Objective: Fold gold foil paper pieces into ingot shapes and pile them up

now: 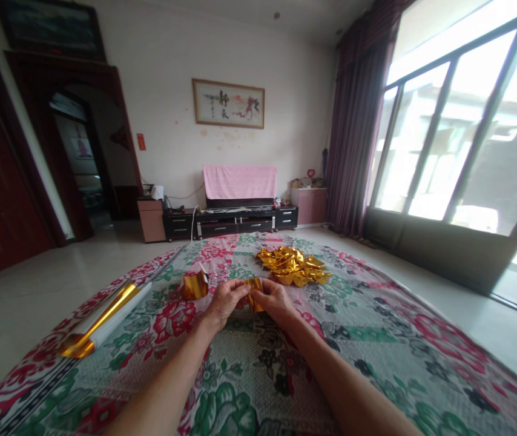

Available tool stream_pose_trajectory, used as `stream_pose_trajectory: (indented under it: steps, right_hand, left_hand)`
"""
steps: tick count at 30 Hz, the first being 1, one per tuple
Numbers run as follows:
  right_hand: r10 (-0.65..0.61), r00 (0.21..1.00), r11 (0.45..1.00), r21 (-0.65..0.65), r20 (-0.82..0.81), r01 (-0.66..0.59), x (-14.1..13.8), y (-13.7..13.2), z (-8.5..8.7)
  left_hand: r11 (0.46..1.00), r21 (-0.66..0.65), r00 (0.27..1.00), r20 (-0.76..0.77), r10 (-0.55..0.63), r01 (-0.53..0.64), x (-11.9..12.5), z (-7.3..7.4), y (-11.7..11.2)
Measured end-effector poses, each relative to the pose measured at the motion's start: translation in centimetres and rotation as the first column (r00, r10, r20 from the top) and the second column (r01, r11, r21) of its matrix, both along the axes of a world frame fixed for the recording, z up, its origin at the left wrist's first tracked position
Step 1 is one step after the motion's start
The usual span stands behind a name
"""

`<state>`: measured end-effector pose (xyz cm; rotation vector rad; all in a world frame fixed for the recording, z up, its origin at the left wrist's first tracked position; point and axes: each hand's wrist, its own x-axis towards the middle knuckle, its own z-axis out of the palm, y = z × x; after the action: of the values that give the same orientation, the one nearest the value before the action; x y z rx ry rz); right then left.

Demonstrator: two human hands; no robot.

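Between my two hands is a small sheet of gold foil paper (253, 295), held up over the patterned cloth. My left hand (227, 301) pinches its left side with thumb and fingers. On the other side, my right hand (275, 299) grips it with the thumb pressed on the front. Just beyond my right hand lies a heap of folded gold foil pieces (292, 265). To the left of my left hand sits a small curled stack of gold foil sheets (195, 285) with a white edge showing.
A roll of gold and white foil paper (104, 321) lies at the left of the flowered cloth (222, 393). Past the cloth's far edge stands a low black TV cabinet (249, 223) with a pink cloth (240, 181) over the screen. Large windows (458, 139) are at right.
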<state>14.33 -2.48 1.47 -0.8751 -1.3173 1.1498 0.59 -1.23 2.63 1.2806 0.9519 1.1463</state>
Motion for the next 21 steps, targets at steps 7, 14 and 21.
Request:
stream_pose_trajectory:
  steps: [7, 14, 21]
  right_hand:
    - [0.023, 1.0, 1.0, -0.016, 0.014, -0.022, 0.15, -0.29, 0.4]
    - [0.046, 0.999, 0.999, -0.028, 0.02, -0.045, 0.31, -0.5, 0.75]
    - [0.046, 0.998, 0.998, -0.048, 0.036, -0.044, 0.41, -0.69, 0.86]
  left_hand:
    - [1.0, -0.017, 1.0, -0.005, 0.004, -0.004, 0.02, 0.05, 0.06]
    - [1.0, -0.021, 1.0, -0.007, 0.005, -0.005, -0.01, -0.05, 0.19]
    - [1.0, -0.016, 1.0, 0.001, 0.008, -0.008, 0.01, -0.12, 0.16]
